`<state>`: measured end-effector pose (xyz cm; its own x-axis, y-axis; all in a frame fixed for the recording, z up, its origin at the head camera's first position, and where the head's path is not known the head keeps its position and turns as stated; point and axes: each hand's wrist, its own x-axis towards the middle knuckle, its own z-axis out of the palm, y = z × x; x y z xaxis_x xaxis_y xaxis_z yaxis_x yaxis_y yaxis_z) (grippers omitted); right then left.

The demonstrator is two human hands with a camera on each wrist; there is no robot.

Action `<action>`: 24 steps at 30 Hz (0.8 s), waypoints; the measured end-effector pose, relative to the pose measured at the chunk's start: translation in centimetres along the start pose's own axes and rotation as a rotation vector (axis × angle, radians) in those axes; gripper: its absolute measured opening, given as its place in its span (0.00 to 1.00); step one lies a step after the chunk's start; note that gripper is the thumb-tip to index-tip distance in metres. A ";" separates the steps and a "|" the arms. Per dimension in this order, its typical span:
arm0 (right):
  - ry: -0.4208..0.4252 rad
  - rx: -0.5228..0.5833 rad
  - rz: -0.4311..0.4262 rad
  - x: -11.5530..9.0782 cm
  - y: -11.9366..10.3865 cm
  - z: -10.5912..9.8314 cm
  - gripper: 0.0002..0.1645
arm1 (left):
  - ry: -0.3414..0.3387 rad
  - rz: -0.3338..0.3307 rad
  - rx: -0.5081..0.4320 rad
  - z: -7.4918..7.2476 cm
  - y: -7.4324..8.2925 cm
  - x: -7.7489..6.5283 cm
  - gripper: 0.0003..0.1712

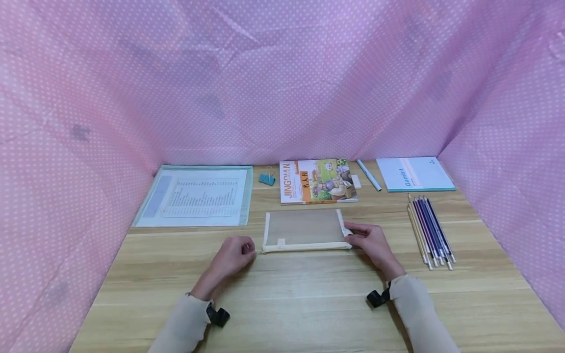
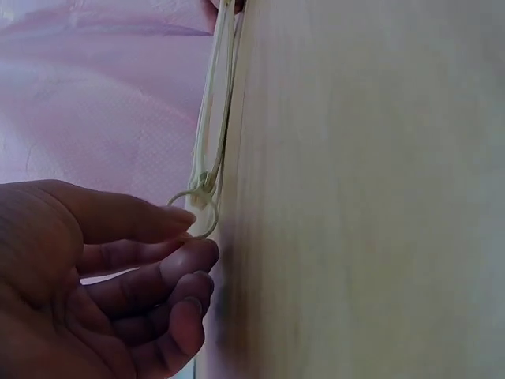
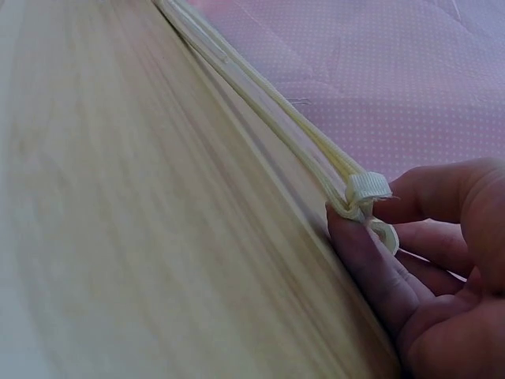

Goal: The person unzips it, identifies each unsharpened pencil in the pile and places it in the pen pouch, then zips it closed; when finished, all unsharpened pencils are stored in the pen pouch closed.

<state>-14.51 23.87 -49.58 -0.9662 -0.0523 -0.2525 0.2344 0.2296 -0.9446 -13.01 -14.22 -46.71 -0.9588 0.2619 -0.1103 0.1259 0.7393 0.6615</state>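
The mesh pouch [image 1: 304, 226] seemed light and floppy, best held by its trimmed edges; left fingers [image 2: 196, 259] pinched its pull ring [image 2: 216, 216], right fingers [image 3: 434, 192] its opposite end.

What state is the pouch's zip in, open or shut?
Open: the zip shows its edges apart in both wrist views, with its ring at one end, pinched by the left hand.
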 end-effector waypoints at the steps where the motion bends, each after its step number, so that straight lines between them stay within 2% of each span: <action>1: -0.003 0.001 0.002 0.0 0.0 0.0 0.29 | -0.003 -0.001 0.003 -0.2 0.1 0.0 0.03; 7: 0.000 -0.002 0.009 -0.2 -0.1 -0.1 0.29 | 0.011 0.029 0.064 -1.1 1.4 0.6 0.07; 12: 0.005 -0.015 0.018 -0.1 -0.2 -0.2 0.28 | 0.026 0.134 0.199 -0.9 3.0 1.3 0.16; 18: 0.010 -0.025 0.027 -0.1 -0.2 -0.2 0.28 | -0.033 0.276 0.283 0.2 4.2 2.2 0.24; 24: 0.005 -0.037 0.028 0.0 -0.3 -0.1 0.28 | -0.097 0.315 0.347 1.4 4.7 3.3 0.32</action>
<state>-14.56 23.93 -49.31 -0.9599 -0.0405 -0.2773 0.2572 0.2663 -0.9289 -15.22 -8.97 -45.00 -0.8341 0.5510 -0.0241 0.5000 0.7739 0.3887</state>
